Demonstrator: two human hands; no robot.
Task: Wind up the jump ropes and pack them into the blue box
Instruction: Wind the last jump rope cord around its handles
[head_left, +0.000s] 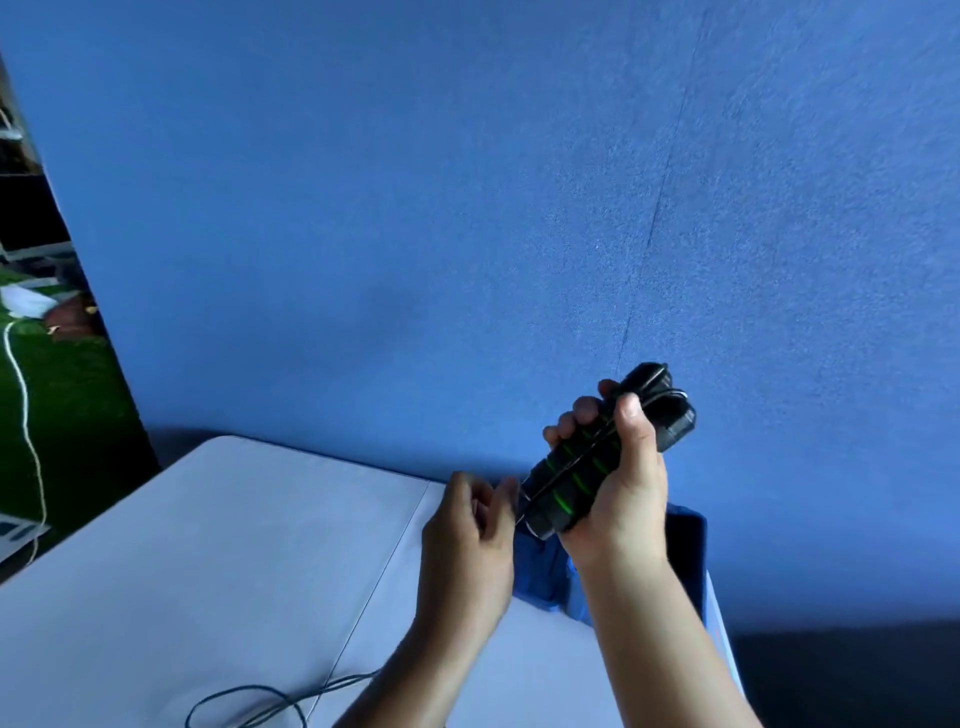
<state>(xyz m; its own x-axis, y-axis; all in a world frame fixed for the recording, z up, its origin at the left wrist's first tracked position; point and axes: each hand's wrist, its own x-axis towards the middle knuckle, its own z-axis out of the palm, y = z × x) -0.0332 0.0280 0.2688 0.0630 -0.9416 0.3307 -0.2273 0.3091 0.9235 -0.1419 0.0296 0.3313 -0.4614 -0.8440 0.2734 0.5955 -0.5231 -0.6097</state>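
Black foam handles (574, 470) gripped in my right hand (621, 501), long axis tilted over the blue box (688, 551); left hand (467, 540) perhaps pinching cord (260, 687).

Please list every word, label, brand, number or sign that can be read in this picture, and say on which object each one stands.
No text can be read anywhere.
Jump rope handles held in the right hand: only green rings, no print visible.
Blue box, table, blue wall: no lettering visible.
White object at the lower left edge: dark marks, too blurred to read.
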